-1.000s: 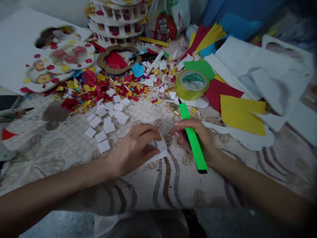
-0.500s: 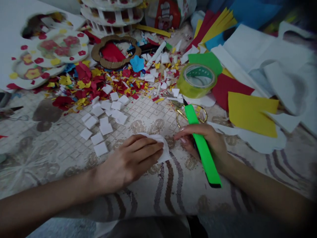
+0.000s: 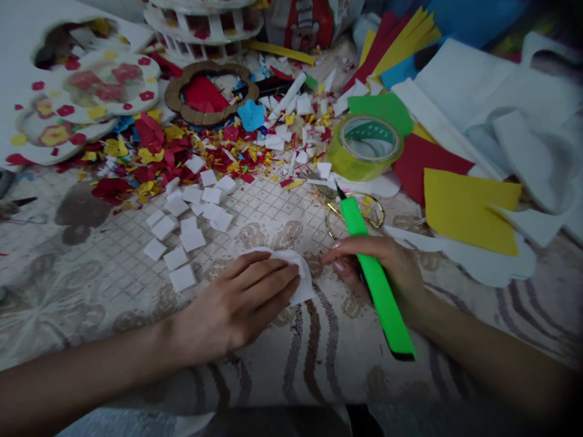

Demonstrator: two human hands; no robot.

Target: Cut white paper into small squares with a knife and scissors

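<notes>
My left hand lies flat on a round-edged piece of white paper, its fingers stretched out and close together. The palm hides much of that piece. A bright green utility knife is gripped in my right hand, its dark pointed tip directed away from me. Just beyond that tip lies a pair of scissors with gold handles. Several small white squares are scattered on the cloth left of my left hand.
A roll of clear tape stands behind the scissors. Coloured scraps cover the middle back, with a cardboard ring and a tiered white model. Yellow paper and white sheets lie to the right.
The view has shifted slightly. My left hand stays on the white paper, and my right hand keeps the green utility knife in nearly the same pose.
</notes>
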